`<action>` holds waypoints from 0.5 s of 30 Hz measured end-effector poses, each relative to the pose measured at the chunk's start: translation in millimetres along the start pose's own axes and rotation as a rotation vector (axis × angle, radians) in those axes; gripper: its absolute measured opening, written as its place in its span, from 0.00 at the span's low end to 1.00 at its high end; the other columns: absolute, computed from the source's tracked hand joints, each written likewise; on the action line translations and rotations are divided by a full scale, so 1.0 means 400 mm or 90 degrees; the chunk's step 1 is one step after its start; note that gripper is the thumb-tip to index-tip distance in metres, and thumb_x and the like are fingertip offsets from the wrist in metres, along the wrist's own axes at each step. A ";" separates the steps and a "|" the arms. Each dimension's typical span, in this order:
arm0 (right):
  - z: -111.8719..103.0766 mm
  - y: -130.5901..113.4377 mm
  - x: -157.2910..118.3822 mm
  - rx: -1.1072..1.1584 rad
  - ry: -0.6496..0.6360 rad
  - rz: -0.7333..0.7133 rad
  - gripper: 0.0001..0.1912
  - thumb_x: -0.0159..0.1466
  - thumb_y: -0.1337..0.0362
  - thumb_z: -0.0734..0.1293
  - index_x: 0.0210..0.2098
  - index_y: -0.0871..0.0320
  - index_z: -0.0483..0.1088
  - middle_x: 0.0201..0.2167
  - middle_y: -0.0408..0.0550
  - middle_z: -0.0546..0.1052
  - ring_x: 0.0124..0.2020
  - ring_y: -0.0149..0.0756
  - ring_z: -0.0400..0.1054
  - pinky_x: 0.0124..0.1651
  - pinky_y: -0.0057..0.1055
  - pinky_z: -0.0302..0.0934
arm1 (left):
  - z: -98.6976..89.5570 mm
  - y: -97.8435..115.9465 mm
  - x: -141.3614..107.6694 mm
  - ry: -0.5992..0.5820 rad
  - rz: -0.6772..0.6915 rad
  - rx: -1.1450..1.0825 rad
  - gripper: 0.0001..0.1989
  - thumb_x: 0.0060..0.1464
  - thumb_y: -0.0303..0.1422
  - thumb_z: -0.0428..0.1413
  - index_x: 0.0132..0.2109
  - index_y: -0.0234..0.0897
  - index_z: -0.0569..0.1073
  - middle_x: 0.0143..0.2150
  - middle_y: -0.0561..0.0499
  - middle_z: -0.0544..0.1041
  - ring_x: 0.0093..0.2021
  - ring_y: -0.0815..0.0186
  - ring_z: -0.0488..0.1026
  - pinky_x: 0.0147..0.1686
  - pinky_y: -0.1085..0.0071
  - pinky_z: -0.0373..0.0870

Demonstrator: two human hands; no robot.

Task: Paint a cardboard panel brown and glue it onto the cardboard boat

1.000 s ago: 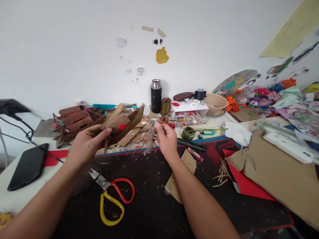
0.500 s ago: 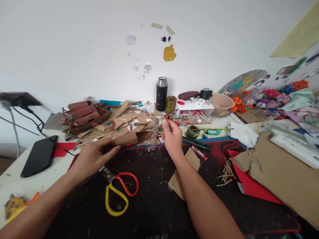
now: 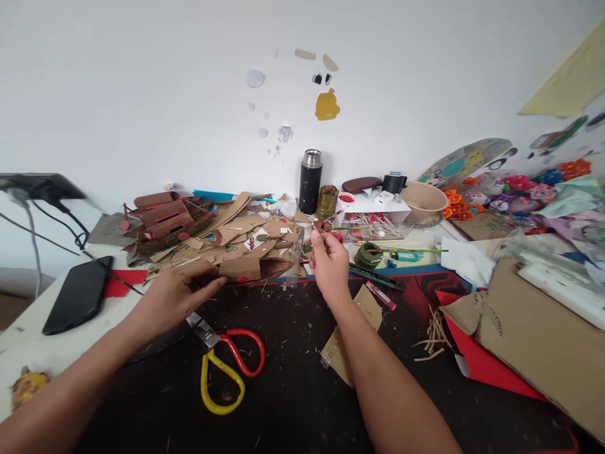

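My left hand (image 3: pixel 182 290) is at the left end of a small brown cardboard boat (image 3: pixel 243 269), its fingers bent round that end. In the middle, my right hand (image 3: pixel 329 260) is closed on a small brown piece (image 3: pixel 322 225) at its fingertips. A thin green stick (image 3: pixel 352 227) shows just right of those fingertips. Scissors (image 3: pixel 220 340) with one red and one yellow handle lie on the dark mat below my left hand. A larger brown model boat (image 3: pixel 170 221) stands behind my left hand.
Cardboard scraps (image 3: pixel 243 227) cover the back left. A black bottle (image 3: pixel 311 183), a green jar (image 3: pixel 368 255) and a beige bowl (image 3: pixel 424 197) stand behind. A phone (image 3: pixel 78 295) lies left. A large cardboard piece (image 3: pixel 534 328) is at right, near thin sticks (image 3: pixel 432 334).
The whole view has shifted slightly, so most things appear a little further right. Both hands keep nearly the same pose and place relative to the boat and the brown piece.
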State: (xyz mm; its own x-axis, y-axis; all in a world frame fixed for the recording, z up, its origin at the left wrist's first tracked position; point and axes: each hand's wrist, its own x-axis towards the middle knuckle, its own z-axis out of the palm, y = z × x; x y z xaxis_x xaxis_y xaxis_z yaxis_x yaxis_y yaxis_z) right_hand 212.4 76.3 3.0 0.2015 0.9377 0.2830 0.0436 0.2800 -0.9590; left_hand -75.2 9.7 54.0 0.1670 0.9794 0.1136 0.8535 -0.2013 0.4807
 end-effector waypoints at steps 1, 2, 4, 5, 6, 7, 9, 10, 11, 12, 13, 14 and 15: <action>0.000 0.000 0.000 -0.002 0.000 -0.001 0.25 0.69 0.39 0.65 0.31 0.54 0.71 0.19 0.40 0.66 0.23 0.36 0.61 0.26 0.30 0.55 | -0.003 -0.001 0.002 0.001 0.007 -0.005 0.21 0.60 0.55 0.53 0.34 0.45 0.79 0.32 0.51 0.81 0.33 0.56 0.76 0.32 0.64 0.69; 0.000 -0.001 -0.001 -0.002 -0.002 -0.004 0.25 0.69 0.39 0.65 0.31 0.54 0.72 0.19 0.40 0.66 0.24 0.36 0.62 0.26 0.30 0.56 | -0.006 -0.002 0.005 -0.004 0.014 -0.009 0.21 0.60 0.55 0.53 0.35 0.45 0.80 0.32 0.50 0.82 0.33 0.56 0.76 0.33 0.63 0.69; 0.001 -0.002 -0.001 -0.003 -0.005 -0.008 0.25 0.69 0.40 0.65 0.31 0.54 0.72 0.19 0.40 0.67 0.24 0.36 0.62 0.27 0.30 0.56 | -0.013 -0.004 0.012 -0.007 0.016 -0.013 0.21 0.60 0.54 0.53 0.36 0.45 0.81 0.34 0.49 0.83 0.35 0.54 0.77 0.35 0.63 0.69; 0.001 -0.002 -0.002 -0.004 -0.005 -0.010 0.25 0.69 0.40 0.65 0.30 0.54 0.72 0.19 0.40 0.67 0.24 0.36 0.62 0.27 0.30 0.56 | -0.017 -0.006 0.018 -0.003 0.009 -0.014 0.21 0.59 0.55 0.53 0.36 0.45 0.81 0.35 0.49 0.83 0.36 0.53 0.78 0.36 0.62 0.69; 0.001 -0.003 -0.002 -0.004 -0.005 -0.011 0.24 0.69 0.40 0.65 0.30 0.54 0.72 0.19 0.40 0.67 0.24 0.36 0.62 0.27 0.31 0.56 | -0.022 -0.008 0.026 0.003 -0.002 -0.016 0.22 0.59 0.55 0.53 0.38 0.45 0.82 0.37 0.49 0.84 0.37 0.53 0.78 0.36 0.62 0.70; 0.001 -0.003 -0.002 -0.005 -0.005 -0.013 0.24 0.69 0.40 0.65 0.30 0.54 0.72 0.19 0.40 0.67 0.24 0.36 0.62 0.27 0.31 0.56 | -0.028 -0.010 0.036 0.014 -0.018 -0.020 0.22 0.57 0.56 0.54 0.39 0.45 0.82 0.38 0.48 0.85 0.37 0.53 0.79 0.37 0.62 0.70; 0.001 -0.003 -0.003 -0.007 -0.005 -0.014 0.24 0.69 0.41 0.65 0.30 0.54 0.72 0.19 0.40 0.67 0.24 0.36 0.62 0.28 0.31 0.56 | -0.040 -0.015 0.064 0.041 -0.055 -0.022 0.24 0.55 0.57 0.55 0.41 0.43 0.82 0.39 0.48 0.85 0.37 0.53 0.79 0.37 0.63 0.70; 0.001 -0.004 -0.003 -0.008 -0.006 -0.014 0.24 0.69 0.41 0.65 0.30 0.54 0.72 0.19 0.40 0.67 0.24 0.36 0.62 0.28 0.31 0.56 | -0.048 -0.018 0.083 0.057 -0.070 -0.016 0.25 0.54 0.57 0.55 0.41 0.42 0.82 0.39 0.48 0.86 0.36 0.53 0.79 0.37 0.64 0.70; 0.001 -0.004 -0.004 -0.009 -0.008 -0.014 0.24 0.69 0.41 0.65 0.30 0.54 0.73 0.19 0.40 0.67 0.24 0.36 0.62 0.28 0.31 0.56 | -0.055 -0.020 0.104 0.069 -0.075 -0.002 0.25 0.55 0.57 0.54 0.40 0.42 0.82 0.39 0.48 0.86 0.38 0.53 0.79 0.39 0.64 0.70; 0.001 -0.005 -0.005 -0.010 -0.010 -0.014 0.24 0.69 0.41 0.65 0.30 0.54 0.73 0.19 0.40 0.67 0.24 0.37 0.62 0.28 0.31 0.56 | -0.062 -0.022 0.127 0.083 -0.073 0.012 0.25 0.56 0.56 0.53 0.41 0.41 0.82 0.40 0.47 0.86 0.39 0.53 0.79 0.39 0.65 0.70; 0.001 -0.006 -0.005 -0.011 -0.012 -0.014 0.24 0.69 0.41 0.65 0.31 0.54 0.73 0.19 0.40 0.67 0.24 0.37 0.62 0.28 0.31 0.56 | -0.068 -0.024 0.152 0.091 -0.069 0.027 0.26 0.57 0.56 0.53 0.41 0.39 0.82 0.40 0.46 0.86 0.40 0.53 0.79 0.39 0.66 0.69; 0.001 -0.007 -0.006 -0.012 -0.014 -0.014 0.24 0.70 0.41 0.65 0.31 0.54 0.72 0.19 0.40 0.67 0.25 0.37 0.62 0.28 0.31 0.55 | -0.073 -0.025 0.178 0.095 -0.067 0.035 0.26 0.57 0.55 0.53 0.41 0.37 0.82 0.41 0.46 0.86 0.40 0.54 0.79 0.39 0.66 0.69; 0.001 -0.007 -0.006 -0.014 -0.016 -0.014 0.23 0.70 0.42 0.65 0.31 0.54 0.72 0.19 0.40 0.67 0.25 0.37 0.62 0.28 0.30 0.55 | -0.076 -0.025 0.204 0.095 -0.066 0.039 0.26 0.58 0.54 0.53 0.42 0.36 0.82 0.41 0.45 0.86 0.40 0.54 0.79 0.39 0.66 0.68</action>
State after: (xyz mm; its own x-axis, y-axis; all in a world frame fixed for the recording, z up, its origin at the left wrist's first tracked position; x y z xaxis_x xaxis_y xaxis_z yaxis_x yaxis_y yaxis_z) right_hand 211.3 73.1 5.1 0.1751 0.9364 0.3040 0.0686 0.2964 -0.9526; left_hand -85.3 91.0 84.8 0.0058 0.9805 0.1966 0.8916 -0.0941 0.4428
